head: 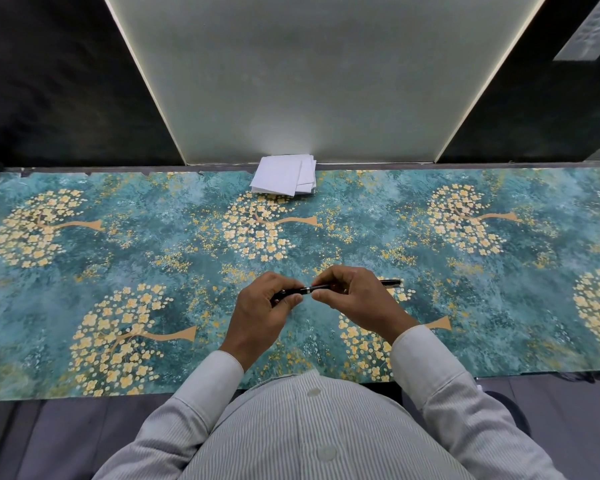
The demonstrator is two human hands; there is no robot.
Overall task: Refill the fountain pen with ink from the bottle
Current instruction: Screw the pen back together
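Observation:
I hold a black fountain pen (307,289) level above the table, between both hands. My left hand (267,308) grips its left end in closed fingers. My right hand (352,296) pinches the part just right of a silver ring. A second black piece with a silver band (392,282) sticks out past my right hand, lying on or just over the table; I cannot tell whether the hand holds it. No ink bottle is in view.
The table carries a teal cover with golden trees (153,244). A small stack of white paper squares (284,174) lies at the far edge against a pale wall panel (309,81). Dark panels flank it on both sides.

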